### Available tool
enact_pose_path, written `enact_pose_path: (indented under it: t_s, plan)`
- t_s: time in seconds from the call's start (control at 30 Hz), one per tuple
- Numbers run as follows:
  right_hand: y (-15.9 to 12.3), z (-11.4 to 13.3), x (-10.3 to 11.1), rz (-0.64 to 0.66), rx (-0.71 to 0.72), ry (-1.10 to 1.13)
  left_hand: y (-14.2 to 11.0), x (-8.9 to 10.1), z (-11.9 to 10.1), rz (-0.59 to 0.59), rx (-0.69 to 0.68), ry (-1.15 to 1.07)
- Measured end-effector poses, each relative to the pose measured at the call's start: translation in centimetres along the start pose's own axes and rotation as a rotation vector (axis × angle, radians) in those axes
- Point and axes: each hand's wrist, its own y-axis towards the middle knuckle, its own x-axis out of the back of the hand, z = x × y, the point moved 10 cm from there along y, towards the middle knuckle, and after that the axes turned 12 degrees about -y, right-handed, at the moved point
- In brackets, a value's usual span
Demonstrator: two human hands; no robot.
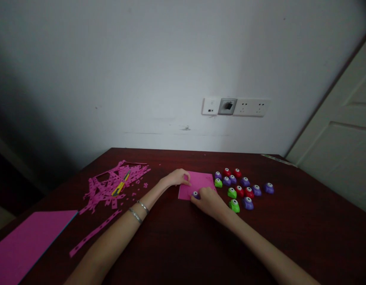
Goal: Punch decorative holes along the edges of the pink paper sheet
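Observation:
A square sheet of pink paper point(197, 180) lies on the dark red table in front of me. My left hand point(179, 177) rests at its left edge, thumb and forefinger curled together against the paper. At the sheet's lower edge, my right hand point(211, 201) has its fingers closed around a small purple craft punch point(195, 194) with a white round button. Most of that punch is hidden by the hand. Just right of the sheet stand several more punches: a green punch point(218, 183), a red punch point(227, 171) and a purple punch point(248, 203) among them.
To the left lies a heap of punched pink paper scraps point(102, 186) with a yellow utility knife point(120, 187) on top. A punched strip point(94, 234) and a larger pink sheet point(37, 241) lie nearer me. Wall sockets point(251, 107) are behind the table.

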Motion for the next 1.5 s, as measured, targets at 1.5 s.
enact_pose_path:
  t_s: [1.5]
  plan:
    - [-7.3, -23.4, -1.5, 0.479, -0.476, 0.406, -0.1, 0.1, -0.3, 0.082, -0.064, -0.064]
